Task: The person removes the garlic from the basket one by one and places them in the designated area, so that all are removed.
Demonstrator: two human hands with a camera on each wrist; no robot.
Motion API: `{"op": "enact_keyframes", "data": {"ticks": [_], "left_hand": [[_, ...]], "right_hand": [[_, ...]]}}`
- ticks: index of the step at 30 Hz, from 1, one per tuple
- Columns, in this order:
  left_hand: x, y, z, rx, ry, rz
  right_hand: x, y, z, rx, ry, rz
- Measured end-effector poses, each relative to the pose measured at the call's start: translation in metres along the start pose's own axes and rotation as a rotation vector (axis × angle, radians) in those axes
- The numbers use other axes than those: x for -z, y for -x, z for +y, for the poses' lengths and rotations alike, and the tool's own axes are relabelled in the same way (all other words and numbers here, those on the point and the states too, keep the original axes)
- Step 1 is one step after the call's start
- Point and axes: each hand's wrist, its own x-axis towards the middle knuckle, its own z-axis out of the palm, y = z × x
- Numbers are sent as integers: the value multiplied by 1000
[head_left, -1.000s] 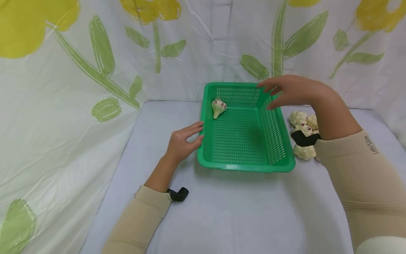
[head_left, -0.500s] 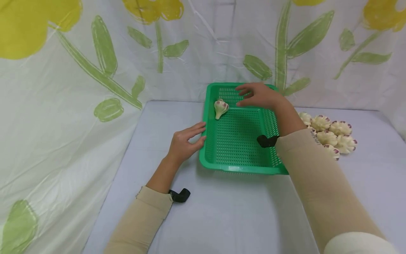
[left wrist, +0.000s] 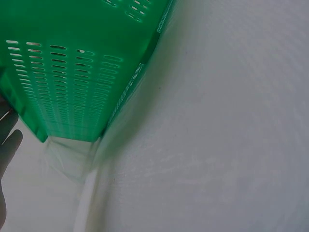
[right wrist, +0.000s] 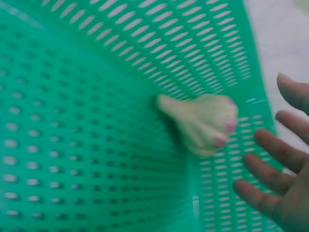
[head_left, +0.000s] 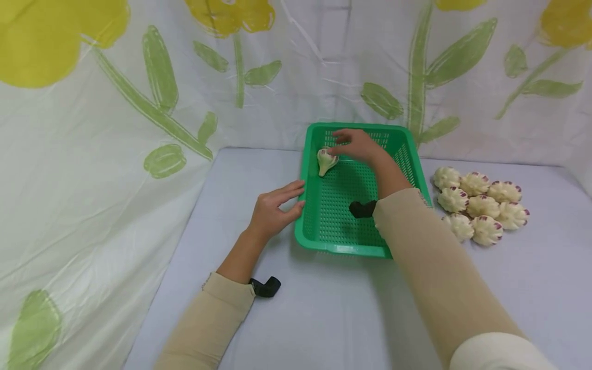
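Note:
A green perforated plastic basket [head_left: 339, 249] stands in the middle of the table. One garlic bulb [head_left: 327, 165], cream with purple marks, sits in its back left corner. My right hand [head_left: 358, 145] hovers inside the basket beside this bulb, fingers spread; in the right wrist view a gap separates the fingers from the garlic bulb [right wrist: 207, 123]. Straight fingers of my left hand [head_left: 273, 211] rest at the basket's left rim. Only the fingertips of that hand show in the left wrist view, near the basket wall [left wrist: 72, 29].
Several more garlic bulbs [head_left: 482, 206] lie grouped on the table [head_left: 305, 308] to the right of the basket. Behind the table hangs a white curtain [head_left: 296, 103] printed with yellow flowers.
My right hand has moved left, from over the basket's right rim to the garlic bulb in the corner. The bulbs on the right have come into full view. My left hand stays at the rim.

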Motion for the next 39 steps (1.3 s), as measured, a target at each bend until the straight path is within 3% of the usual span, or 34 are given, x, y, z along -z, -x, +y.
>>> {"op": "enact_keyframes", "data": {"ticks": [7, 30, 39], "left_hand": [[1, 1, 1, 25, -3, -24], [-1, 0, -2, 41, 0, -29], [0, -2, 0, 32, 0, -18]], "right_hand": [[-16, -9, 8, 29, 57, -44], [-28, -17, 14, 85, 164, -61], [-29, -13, 13, 75, 232, -178]]}}
